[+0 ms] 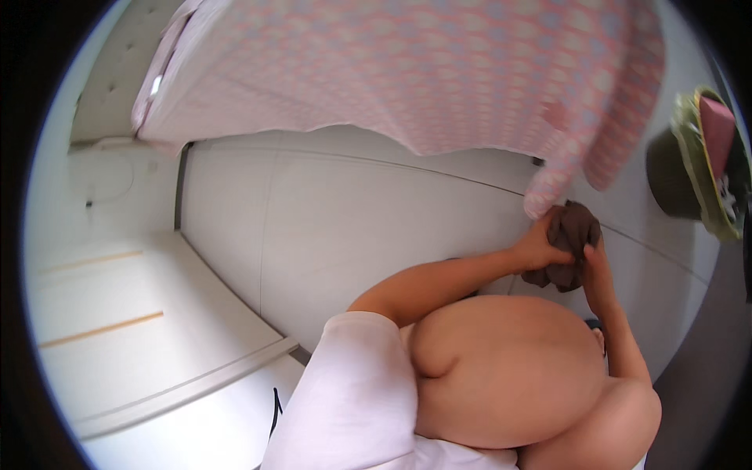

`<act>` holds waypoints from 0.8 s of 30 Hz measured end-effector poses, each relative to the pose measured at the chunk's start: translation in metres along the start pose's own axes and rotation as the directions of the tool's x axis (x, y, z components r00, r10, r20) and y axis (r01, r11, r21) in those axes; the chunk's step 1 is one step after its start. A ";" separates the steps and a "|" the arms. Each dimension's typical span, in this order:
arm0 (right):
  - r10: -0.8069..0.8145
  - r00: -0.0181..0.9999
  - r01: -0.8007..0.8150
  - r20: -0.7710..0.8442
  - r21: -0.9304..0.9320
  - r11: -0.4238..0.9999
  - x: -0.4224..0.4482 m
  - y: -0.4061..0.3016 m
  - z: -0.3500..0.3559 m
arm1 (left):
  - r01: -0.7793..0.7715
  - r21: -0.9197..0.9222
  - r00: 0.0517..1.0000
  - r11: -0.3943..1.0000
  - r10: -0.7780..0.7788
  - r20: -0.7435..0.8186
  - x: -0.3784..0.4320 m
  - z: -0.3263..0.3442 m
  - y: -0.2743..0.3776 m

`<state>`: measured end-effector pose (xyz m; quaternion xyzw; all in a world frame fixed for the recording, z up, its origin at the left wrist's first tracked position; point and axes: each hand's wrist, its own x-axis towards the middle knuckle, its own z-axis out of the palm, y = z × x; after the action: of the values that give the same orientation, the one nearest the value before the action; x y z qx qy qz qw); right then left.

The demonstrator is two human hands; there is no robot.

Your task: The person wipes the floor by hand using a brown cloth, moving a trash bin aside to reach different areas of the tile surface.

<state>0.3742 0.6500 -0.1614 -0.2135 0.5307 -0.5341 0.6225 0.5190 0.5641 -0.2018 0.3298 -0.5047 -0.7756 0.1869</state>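
Observation:
A bunched dark brown cloth (571, 232) is held over the floor in front of my bent knees. My left hand (539, 239) grips it from the left, with the thumb lying across the front. My right hand (594, 264) holds the other side, its thumb near the cloth's middle. Folds hang below both hands, and the kind of garment is unclear. Just above my left hand, a drooping corner of pink patterned bedding (546, 191) comes close to the cloth.
Beyond my hands stands a bed with a pink patterned cover (411, 70). At the right is a green waste bin (672, 173) with a liner and a pink item (717, 132) inside. White cabinet fronts (117, 294) line the left. Pale tiles (352, 205) cover the floor.

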 end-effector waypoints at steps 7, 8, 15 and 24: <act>-0.267 0.959 0.154 -0.094 -0.615 0.773 -0.029 0.003 -0.031 | -0.152 0.797 0.729 0.585 0.610 -0.309 -0.107 -0.149 0.021; -0.293 0.942 0.124 -0.163 -0.643 0.756 -0.039 0.013 -0.037 | -0.054 0.907 0.673 0.419 0.686 -0.276 -0.129 -0.190 0.017; -0.387 0.851 -0.001 -0.354 -0.739 0.673 -0.044 0.066 -0.099 | 0.502 0.721 0.578 0.478 0.435 -0.690 -0.120 -0.248 -0.034; -0.452 0.811 0.011 -0.370 -0.764 0.645 -0.050 0.073 -0.085 | -0.245 0.903 0.947 0.352 0.285 0.146 -0.012 -0.043 -0.041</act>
<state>0.3374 0.7452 -0.2296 -0.3567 0.8151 -0.3919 0.2343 0.5593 0.5604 -0.2468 0.3059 -0.8880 -0.3259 0.1077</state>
